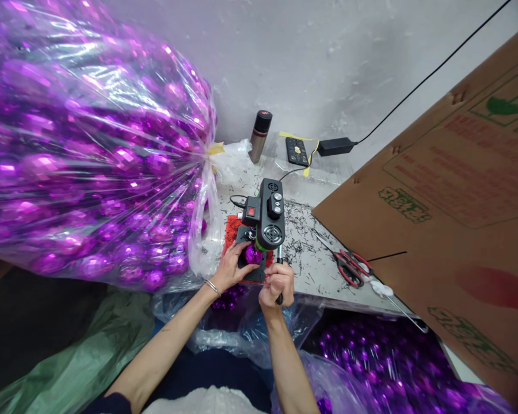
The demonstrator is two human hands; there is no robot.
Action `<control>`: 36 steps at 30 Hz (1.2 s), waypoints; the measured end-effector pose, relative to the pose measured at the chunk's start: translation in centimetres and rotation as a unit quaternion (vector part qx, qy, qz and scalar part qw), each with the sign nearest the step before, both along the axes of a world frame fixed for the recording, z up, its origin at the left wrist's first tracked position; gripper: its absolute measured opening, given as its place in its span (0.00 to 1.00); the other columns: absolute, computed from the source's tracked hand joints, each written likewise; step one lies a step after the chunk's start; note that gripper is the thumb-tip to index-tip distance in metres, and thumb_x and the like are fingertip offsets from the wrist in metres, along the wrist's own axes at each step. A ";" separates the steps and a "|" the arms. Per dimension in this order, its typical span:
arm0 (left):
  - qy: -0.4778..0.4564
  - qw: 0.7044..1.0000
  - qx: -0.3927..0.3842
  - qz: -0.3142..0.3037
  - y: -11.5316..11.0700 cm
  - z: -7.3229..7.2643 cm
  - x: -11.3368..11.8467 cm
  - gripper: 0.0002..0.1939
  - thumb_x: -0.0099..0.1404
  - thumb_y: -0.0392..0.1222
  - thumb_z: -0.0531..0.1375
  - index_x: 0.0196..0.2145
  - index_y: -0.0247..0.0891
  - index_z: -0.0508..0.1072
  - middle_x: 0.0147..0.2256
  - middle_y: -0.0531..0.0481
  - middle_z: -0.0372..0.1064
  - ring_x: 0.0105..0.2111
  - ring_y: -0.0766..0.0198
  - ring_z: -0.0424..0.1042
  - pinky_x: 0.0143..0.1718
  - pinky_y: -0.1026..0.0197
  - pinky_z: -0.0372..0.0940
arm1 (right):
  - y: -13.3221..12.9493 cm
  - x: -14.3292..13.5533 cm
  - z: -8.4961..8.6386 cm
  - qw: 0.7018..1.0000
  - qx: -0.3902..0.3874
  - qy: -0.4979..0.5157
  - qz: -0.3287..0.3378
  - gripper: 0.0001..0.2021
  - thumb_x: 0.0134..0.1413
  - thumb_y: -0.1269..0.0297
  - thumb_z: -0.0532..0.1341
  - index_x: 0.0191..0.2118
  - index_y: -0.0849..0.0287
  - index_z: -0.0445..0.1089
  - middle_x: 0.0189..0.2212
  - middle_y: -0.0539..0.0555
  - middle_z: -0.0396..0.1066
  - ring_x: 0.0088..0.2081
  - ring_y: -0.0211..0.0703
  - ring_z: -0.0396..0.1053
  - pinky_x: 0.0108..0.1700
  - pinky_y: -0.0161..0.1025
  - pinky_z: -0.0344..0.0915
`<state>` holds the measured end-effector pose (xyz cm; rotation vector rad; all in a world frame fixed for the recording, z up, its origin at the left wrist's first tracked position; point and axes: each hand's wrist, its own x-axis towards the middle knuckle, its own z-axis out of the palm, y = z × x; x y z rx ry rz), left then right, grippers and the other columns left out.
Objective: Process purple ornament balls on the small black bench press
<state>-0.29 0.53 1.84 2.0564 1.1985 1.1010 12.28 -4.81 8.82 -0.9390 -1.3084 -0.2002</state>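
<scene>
My left hand holds a shiny purple ball between thumb and fingers, under the head of a small black bench drill press. The ball sits over the machine's dark base plate, and its underside is hidden. My right hand is wrapped round the black-gripped lever at the machine's right side. Whatever part of the machine meets the ball is hidden by its head. A red mat lies under the base.
A big clear bag of purple balls fills the left. Red-handled scissors lie before a cardboard box at the right. Behind stand a flask, a phone and a power adapter. Black shavings litter the table.
</scene>
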 end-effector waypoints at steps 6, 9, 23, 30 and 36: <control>0.003 1.000 -0.001 0.004 0.0 -0.1 0.0 0.33 0.62 0.51 0.72 0.61 0.43 0.67 0.55 0.42 0.77 0.57 0.47 0.77 0.67 0.37 0.65 | 0.1 -0.1 0.0 1.000 0.005 0.005 0.008 0.16 0.73 0.67 0.48 0.30 0.55 0.62 0.29 0.47 0.66 0.28 0.36 0.68 0.38 0.42 0.69; 0.004 1.000 0.005 0.002 0.0 -0.1 0.0 0.33 0.62 0.50 0.72 0.61 0.43 0.67 0.55 0.42 0.77 0.57 0.47 0.77 0.66 0.38 0.66 | 0.2 -0.1 -0.1 1.000 0.006 0.004 0.007 0.16 0.73 0.66 0.48 0.30 0.55 0.61 0.29 0.47 0.65 0.28 0.36 0.67 0.37 0.42 0.69; 0.005 1.000 0.006 0.000 0.0 0.0 -0.1 0.33 0.62 0.48 0.72 0.61 0.42 0.67 0.55 0.42 0.77 0.57 0.47 0.77 0.65 0.38 0.67 | 0.4 -0.1 -0.5 1.000 0.014 0.012 0.012 0.18 0.74 0.65 0.47 0.29 0.55 0.62 0.29 0.47 0.66 0.29 0.36 0.68 0.37 0.42 0.70; -0.002 1.000 0.013 -0.003 0.0 0.0 0.0 0.33 0.63 0.49 0.72 0.61 0.41 0.66 0.55 0.41 0.77 0.56 0.47 0.77 0.66 0.38 0.66 | 0.5 -0.2 -0.9 1.000 0.020 0.014 -0.003 0.19 0.73 0.66 0.47 0.28 0.55 0.61 0.28 0.47 0.66 0.28 0.36 0.68 0.38 0.43 0.70; -0.002 1.000 0.012 -0.002 0.1 -0.2 -0.1 0.33 0.63 0.51 0.71 0.61 0.42 0.67 0.56 0.41 0.77 0.57 0.47 0.77 0.65 0.38 0.67 | -0.6 -0.1 3.0 0.997 -0.061 0.036 0.009 0.17 0.71 0.70 0.50 0.27 0.55 0.61 0.25 0.47 0.63 0.28 0.37 0.67 0.32 0.39 0.65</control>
